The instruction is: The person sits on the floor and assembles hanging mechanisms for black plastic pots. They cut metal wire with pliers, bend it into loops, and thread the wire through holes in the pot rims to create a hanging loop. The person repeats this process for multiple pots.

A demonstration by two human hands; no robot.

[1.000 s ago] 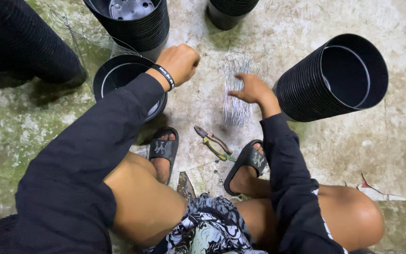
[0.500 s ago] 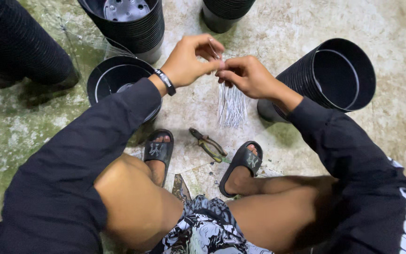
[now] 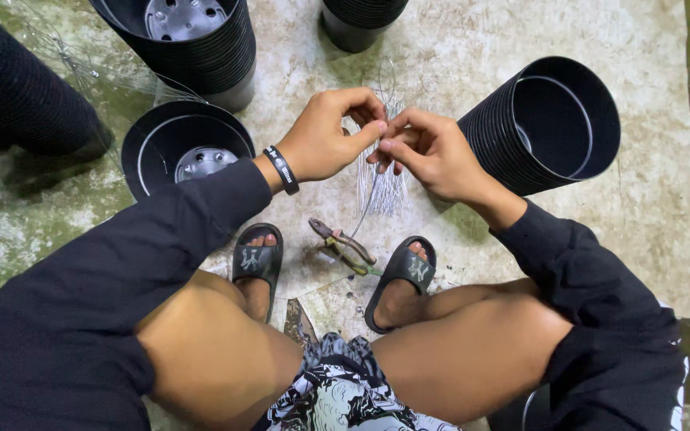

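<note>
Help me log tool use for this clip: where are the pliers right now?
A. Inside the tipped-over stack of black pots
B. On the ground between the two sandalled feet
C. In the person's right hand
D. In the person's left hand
B: the pliers lie on the ground between the sandals, while the left hand and right hand pinch thin wire above them.

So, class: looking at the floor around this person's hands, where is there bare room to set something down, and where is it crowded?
Bare floor lies right of the tipped pot stack, and a strip runs between that stack and the upper pot. It is crowded between the sandals, where pliers lie, and under the left hand and right hand, over the wire bundle.
</note>
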